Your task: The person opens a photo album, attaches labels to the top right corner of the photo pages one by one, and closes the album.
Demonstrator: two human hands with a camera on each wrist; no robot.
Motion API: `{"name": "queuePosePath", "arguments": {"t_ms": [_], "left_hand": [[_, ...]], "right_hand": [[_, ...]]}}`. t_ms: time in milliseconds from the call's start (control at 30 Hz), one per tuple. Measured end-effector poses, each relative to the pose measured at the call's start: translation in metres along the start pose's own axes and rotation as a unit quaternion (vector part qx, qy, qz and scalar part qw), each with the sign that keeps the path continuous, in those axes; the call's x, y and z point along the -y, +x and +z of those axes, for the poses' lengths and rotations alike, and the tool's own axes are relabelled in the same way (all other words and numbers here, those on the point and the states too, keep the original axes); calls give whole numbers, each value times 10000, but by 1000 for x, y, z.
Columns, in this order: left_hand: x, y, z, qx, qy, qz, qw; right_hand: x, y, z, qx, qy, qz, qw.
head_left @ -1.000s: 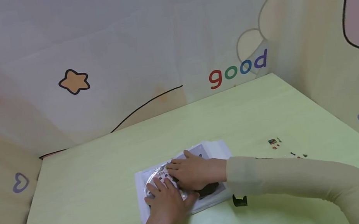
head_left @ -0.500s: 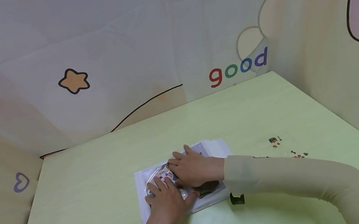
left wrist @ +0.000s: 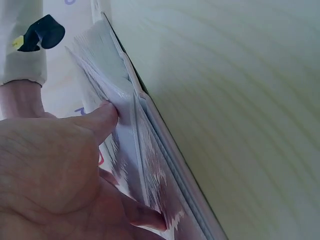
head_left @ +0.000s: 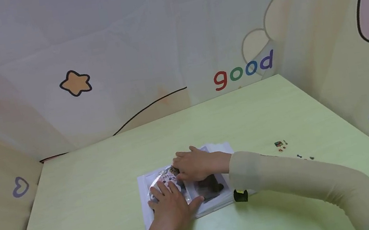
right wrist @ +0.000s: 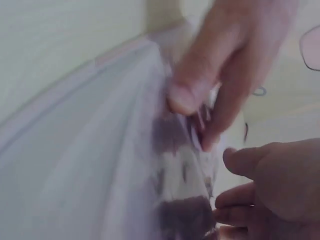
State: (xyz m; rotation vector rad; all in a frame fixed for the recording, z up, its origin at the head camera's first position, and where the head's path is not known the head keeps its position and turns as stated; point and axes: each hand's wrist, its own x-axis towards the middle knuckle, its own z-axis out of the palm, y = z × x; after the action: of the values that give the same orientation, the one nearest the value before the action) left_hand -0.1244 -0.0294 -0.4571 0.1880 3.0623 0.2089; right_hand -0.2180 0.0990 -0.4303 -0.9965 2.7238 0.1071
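Note:
A thick album point(head_left: 205, 210) with clear plastic pages lies open on the table. A shiny round clear piece point(head_left: 165, 177) printed with a cartoon face covers its left part, and a dark picture point(head_left: 213, 184) shows on its right part. My left hand point(head_left: 171, 205) rests on the lower left of the page, fingers spread; in the left wrist view its thumb point(left wrist: 105, 120) lies along the layered page edges. Farther up the page, my right hand point(head_left: 196, 164) touches the film beside the round piece. The right wrist view shows its thumb point(right wrist: 182, 97) and a finger apart, pointing down at the glossy surface.
Several tiny colourful stickers point(head_left: 278, 144) lie on the pale green table point(head_left: 92, 194), right of the album. Printed cloth walls point(head_left: 132, 59) stand behind and beside the table. A small dark wrist device point(head_left: 240, 195) hangs under the right sleeve.
My right hand has slid up the page, away from me, uncovering more of the dark picture. My left hand has stayed in place.

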Motion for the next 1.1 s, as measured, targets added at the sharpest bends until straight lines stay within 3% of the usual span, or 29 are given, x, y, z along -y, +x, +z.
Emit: {"name": "queuePosePath", "arguments": {"t_ms": [100,333,667,1100], "left_hand": [[0,1,1,-21,-1,11,10000],[3,1,2,-25,-238,196,9995],[2,2,3,89,-143,195,9997],[2,2,5,56,-130,84,9999]], "right_hand": [[2,-4,-3,-110,77,-104,9999],[27,-13,12,-267,-738,-292,9965],[25,-13,17,-360,-1091,-165,9932],[12,-5,15,-596,-902,16,9941]]}}
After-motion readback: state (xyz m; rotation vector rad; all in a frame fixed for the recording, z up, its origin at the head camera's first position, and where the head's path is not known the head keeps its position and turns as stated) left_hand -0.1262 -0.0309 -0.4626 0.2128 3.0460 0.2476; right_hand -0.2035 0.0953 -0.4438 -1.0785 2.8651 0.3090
